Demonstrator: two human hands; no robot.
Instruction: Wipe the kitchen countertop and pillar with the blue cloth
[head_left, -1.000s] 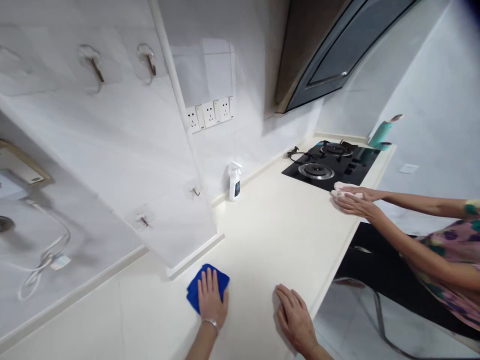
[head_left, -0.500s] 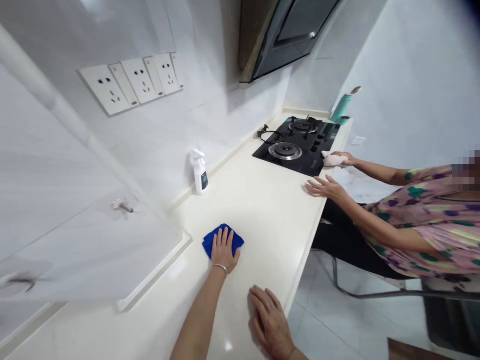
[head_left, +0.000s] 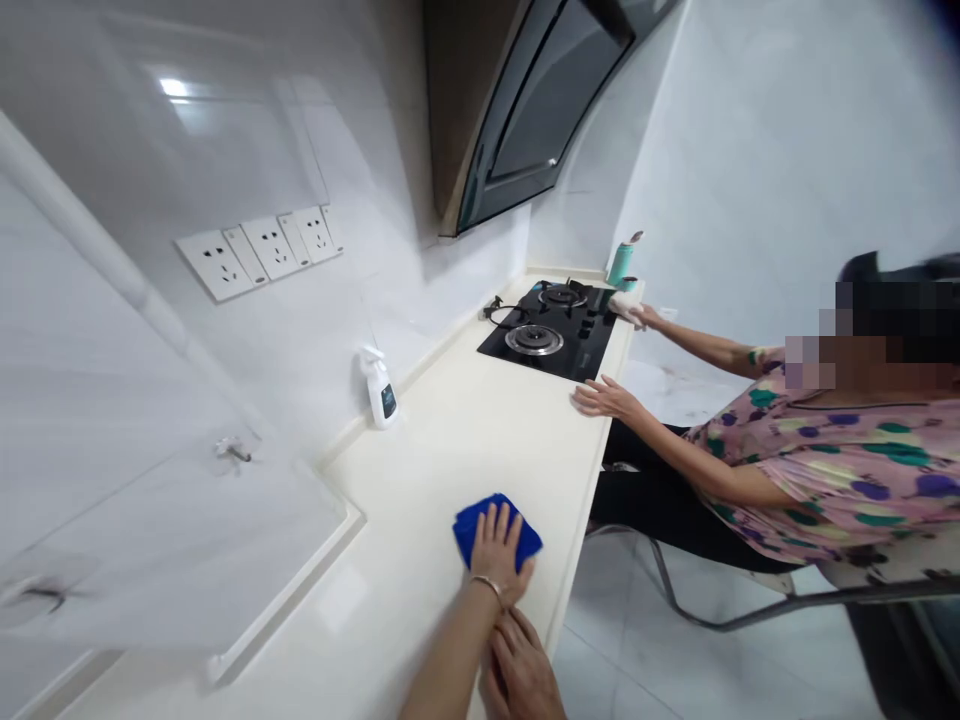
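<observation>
My left hand (head_left: 496, 555) lies flat, fingers spread, on a folded blue cloth (head_left: 472, 522) on the cream countertop (head_left: 450, 450), close to its front edge. A thin bracelet circles that wrist. My right hand (head_left: 521, 670) rests palm down on the counter just behind and partly under my left forearm, fingers extended and holding nothing.
A white spray bottle (head_left: 380, 388) stands by the tiled wall. A black gas hob (head_left: 551, 328) sits further along. Another person in a patterned top sits at the right, one hand (head_left: 600, 398) flat on the counter, the other holding a pale cloth (head_left: 624, 306) near a teal bottle (head_left: 621, 264).
My left hand slid the blue cloth right toward the counter's front edge. My right hand now sits tucked under my left forearm. The other person's cloth hand moved further along the hob.
</observation>
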